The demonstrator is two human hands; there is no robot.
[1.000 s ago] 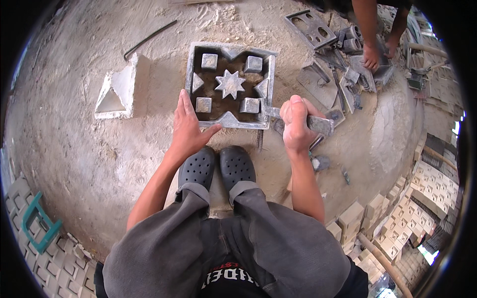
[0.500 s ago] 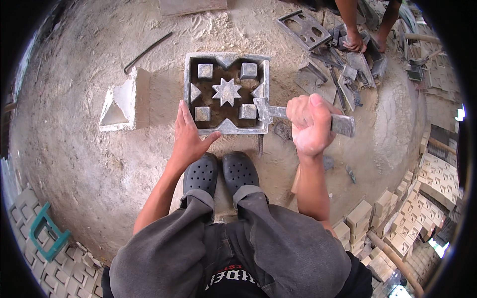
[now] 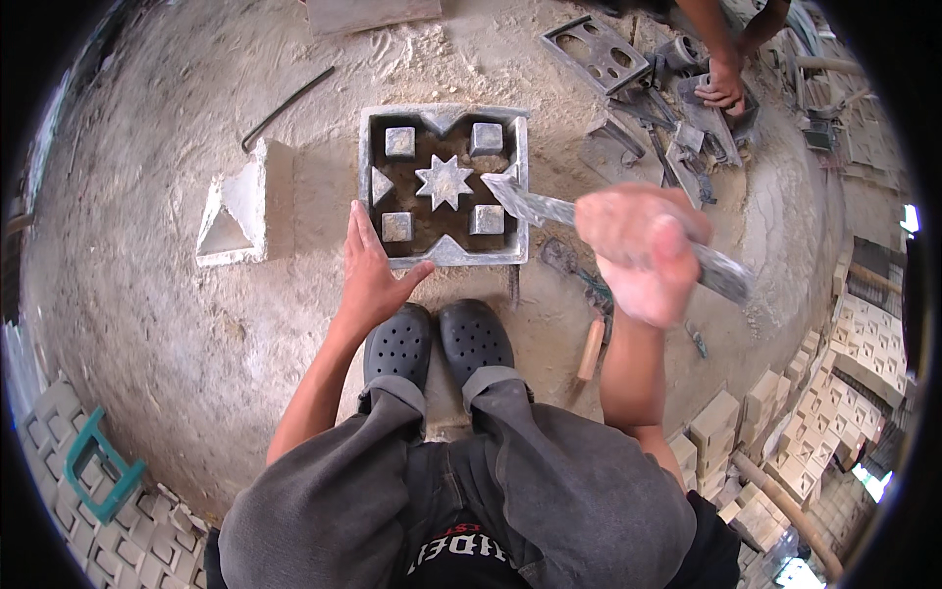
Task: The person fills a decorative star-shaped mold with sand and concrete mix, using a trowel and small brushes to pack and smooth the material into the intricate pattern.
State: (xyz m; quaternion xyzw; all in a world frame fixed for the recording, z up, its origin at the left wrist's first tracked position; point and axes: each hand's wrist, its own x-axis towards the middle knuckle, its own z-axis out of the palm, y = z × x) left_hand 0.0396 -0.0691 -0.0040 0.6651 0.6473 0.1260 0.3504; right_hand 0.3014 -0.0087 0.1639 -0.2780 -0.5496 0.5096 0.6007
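A square grey metal mould (image 3: 451, 257) lies on the ground in front of my feet. Inside it stand a star-shaped block (image 3: 444, 183) in the middle, a small square block in each corner, and triangular points along the walls. My left hand (image 3: 370, 270) rests open against the mould's near left corner, its fingers along the left wall and its thumb on the near edge. Closed around the handle of a dusty grey hammer (image 3: 535, 206), my right hand (image 3: 643, 250) is right of the mould. The hammer's head is tilted over the mould's right wall; motion blurs it.
A pale hollow pyramid-shaped piece (image 3: 235, 211) sits left of the mould, near a bent rod (image 3: 287, 108). At upper right, another person's hand (image 3: 723, 86) is among metal parts and a plate with holes (image 3: 597, 56). Patterned blocks (image 3: 849, 422) are stacked at right.
My right hand and the hammer have moved right and turned, the handle end swinging lower. My left hand stays on the mould. The other person's hands have shifted right.
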